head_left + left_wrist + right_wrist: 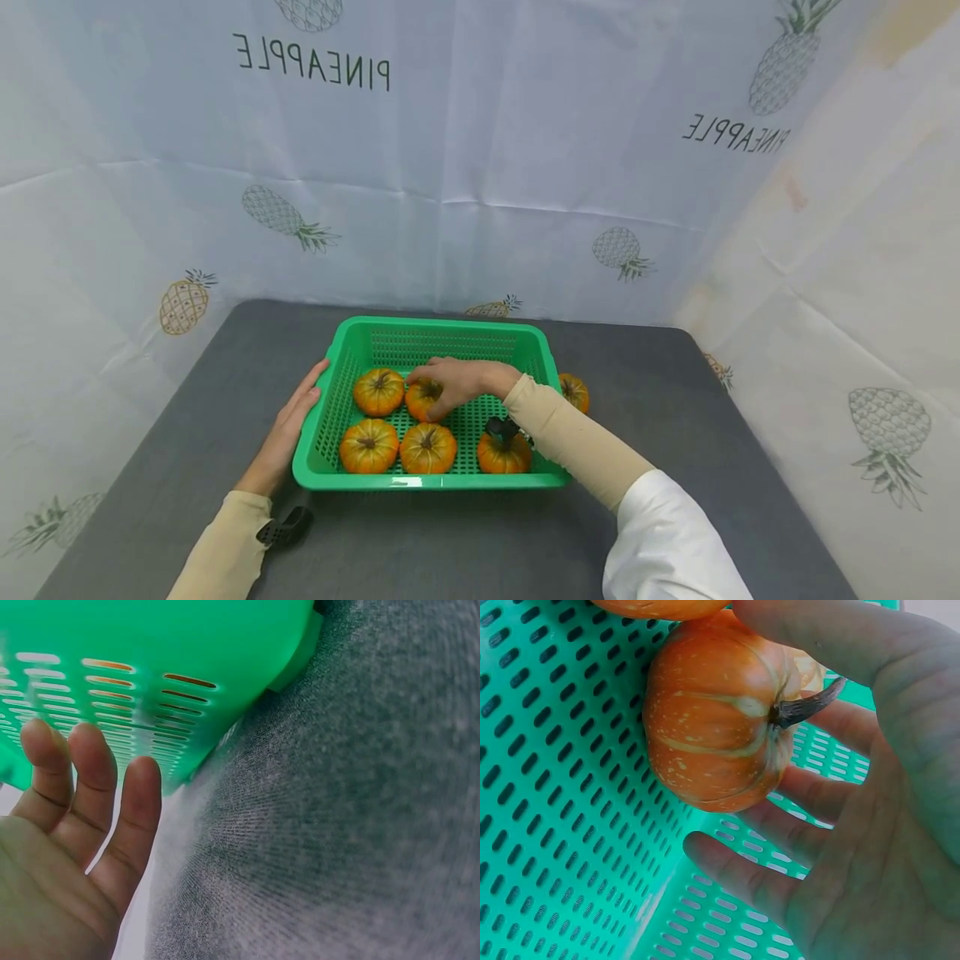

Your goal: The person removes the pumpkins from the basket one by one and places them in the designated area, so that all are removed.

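Observation:
A green plastic basket (375, 482) holds several small orange pumpkins. My right hand (465, 381) reaches into it and holds a pumpkin (712, 712) in the back row, the thumb on one side and fingers around the other. That pumpkin sits on the basket's floor, its dark stem towards my palm in the right wrist view. Beside it are a back-left pumpkin (378, 392), a front-left pumpkin (369, 447) and a front-middle pumpkin (428, 449). Against the basket's left outer wall, my left hand (288, 433) rests with fingers extended; the left wrist view shows them loosely bent.
Under my right forearm, another pumpkin (504, 454) sits at the basket's front right. One more pumpkin (574, 392) lies outside, just past the right rim and partly hidden. The dark grey table (652, 400) backs onto a pineapple-printed curtain (525, 150).

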`<state>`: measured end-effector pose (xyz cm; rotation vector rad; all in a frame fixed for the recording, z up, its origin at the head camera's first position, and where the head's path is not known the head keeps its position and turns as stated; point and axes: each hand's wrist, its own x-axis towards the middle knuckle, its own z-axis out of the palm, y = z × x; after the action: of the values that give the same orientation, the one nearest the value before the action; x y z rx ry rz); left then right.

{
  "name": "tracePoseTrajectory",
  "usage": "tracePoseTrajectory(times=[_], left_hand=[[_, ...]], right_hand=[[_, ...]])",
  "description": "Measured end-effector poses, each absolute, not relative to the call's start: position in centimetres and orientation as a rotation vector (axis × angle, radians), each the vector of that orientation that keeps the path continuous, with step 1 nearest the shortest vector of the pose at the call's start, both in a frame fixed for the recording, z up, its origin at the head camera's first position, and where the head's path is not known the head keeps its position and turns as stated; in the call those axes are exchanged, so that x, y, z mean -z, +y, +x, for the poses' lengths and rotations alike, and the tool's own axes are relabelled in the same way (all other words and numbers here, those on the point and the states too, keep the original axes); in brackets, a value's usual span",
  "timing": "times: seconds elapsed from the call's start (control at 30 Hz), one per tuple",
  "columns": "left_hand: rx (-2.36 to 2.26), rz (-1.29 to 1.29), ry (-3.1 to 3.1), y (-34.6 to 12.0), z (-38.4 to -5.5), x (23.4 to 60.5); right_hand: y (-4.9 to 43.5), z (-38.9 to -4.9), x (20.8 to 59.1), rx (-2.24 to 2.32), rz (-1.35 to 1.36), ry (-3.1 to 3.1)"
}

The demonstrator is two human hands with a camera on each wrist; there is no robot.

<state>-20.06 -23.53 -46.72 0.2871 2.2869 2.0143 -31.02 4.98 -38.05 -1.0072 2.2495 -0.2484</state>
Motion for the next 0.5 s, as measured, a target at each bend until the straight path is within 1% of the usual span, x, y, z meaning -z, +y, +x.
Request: tracePoseTrajectory(times=[0.5], left_hand=[[-2.026,0.271,2.267,-23.49,-20.05,46.6]], right_hand=[[4.69,-31.29,38.59,0.278,-0.976,2.25]])
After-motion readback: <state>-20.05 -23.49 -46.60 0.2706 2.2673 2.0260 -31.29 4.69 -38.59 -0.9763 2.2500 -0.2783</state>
